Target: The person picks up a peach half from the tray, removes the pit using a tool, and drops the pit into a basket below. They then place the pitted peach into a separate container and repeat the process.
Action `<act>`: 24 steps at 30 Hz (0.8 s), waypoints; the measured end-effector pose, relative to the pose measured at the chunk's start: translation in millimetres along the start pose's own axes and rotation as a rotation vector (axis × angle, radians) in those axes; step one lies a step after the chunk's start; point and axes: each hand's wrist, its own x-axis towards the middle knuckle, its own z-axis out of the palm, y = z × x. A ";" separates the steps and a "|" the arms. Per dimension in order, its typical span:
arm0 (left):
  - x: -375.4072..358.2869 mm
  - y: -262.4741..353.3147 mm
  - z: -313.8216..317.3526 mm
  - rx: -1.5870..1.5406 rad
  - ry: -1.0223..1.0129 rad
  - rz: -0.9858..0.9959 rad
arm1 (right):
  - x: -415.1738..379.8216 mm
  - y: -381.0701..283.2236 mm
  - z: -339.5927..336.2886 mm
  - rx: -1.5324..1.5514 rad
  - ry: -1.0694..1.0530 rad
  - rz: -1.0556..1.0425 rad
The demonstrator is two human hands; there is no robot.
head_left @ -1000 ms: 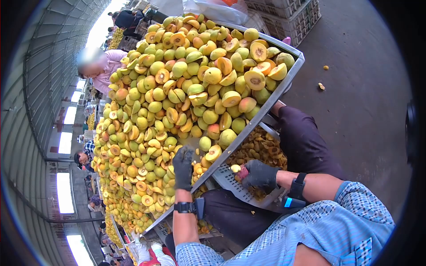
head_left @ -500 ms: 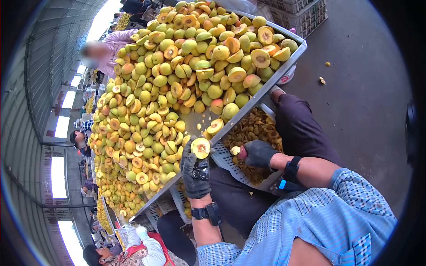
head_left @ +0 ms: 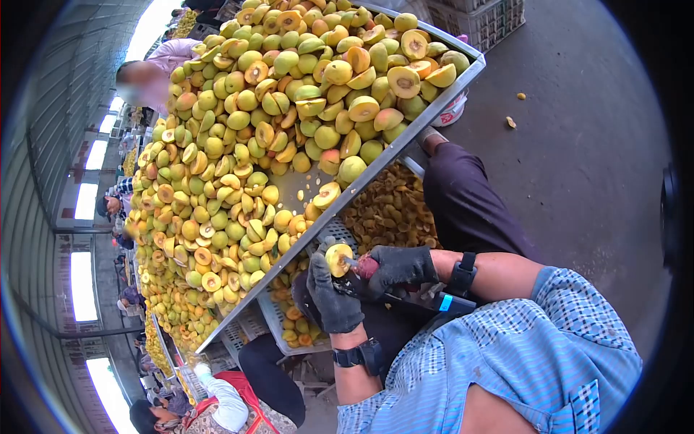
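My left hand [head_left: 334, 298], in a dark wet-looking glove, grips a yellow peach half [head_left: 337, 259] with its cut face turned toward my right hand. Closed around the dark red handle of a pitting tool [head_left: 367, 268] is my gloved right hand [head_left: 402, 269]. The tool's short metal end reaches the cut face of the peach half; its very tip is hidden there. Both hands are close together above my lap, just on my side of the metal-edged table [head_left: 405, 139]. A large heap of halved and whole peaches [head_left: 238, 145] covers much of that table.
Below the table edge, a crate holds brownish-orange fruit scraps [head_left: 394, 213]. A pale basket [head_left: 278, 322] with peach pieces stands by my knee. Stacked crates [head_left: 481, 22] are at the back right. A co-worker in a red apron [head_left: 249, 398] sits at lower left; another person [head_left: 155, 72] is across the heap.
My left hand has come down toward my lap with the peach half. My right hand has moved from over the scrap crate to the fruit, bringing the pitting tool against its cut face.
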 end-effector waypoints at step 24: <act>-2.4 4.7 10.3 0.350 0.017 0.169 | -12.1 -0.4 7.9 -0.599 0.296 -0.457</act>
